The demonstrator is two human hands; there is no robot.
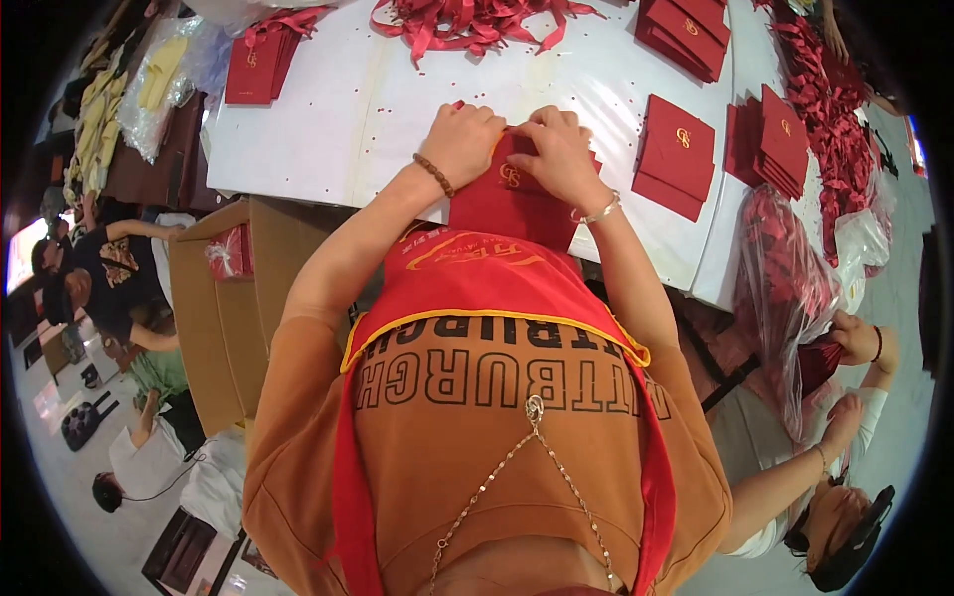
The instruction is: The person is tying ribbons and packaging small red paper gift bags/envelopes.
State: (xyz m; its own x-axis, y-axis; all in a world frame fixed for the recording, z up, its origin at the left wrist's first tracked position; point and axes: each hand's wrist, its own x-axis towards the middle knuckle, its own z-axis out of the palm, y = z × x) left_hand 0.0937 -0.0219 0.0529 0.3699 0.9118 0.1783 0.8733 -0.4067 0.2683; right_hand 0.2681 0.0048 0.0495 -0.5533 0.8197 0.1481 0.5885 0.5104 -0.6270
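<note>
A dark red paper bag (474,212) with a gold emblem lies flat at the table's near edge, over more red pieces that show at its right. My left hand (459,144) is closed at its upper left edge, and a bit of red shows by the fingertips. Close beside it, my right hand (561,149) bends its fingers at the upper edge, its thumb over the bag's face. Exactly what the fingertips pinch is hidden. To the right lies a small stack of red bags (674,159).
The white table (298,149) is strewn with tiny red dots. A red ribbon heap (477,25) and bag stacks (263,70) lie farther off. An open cardboard box (224,338) stands left. At right, another person's hands (857,338) touch a plastic sack (780,288).
</note>
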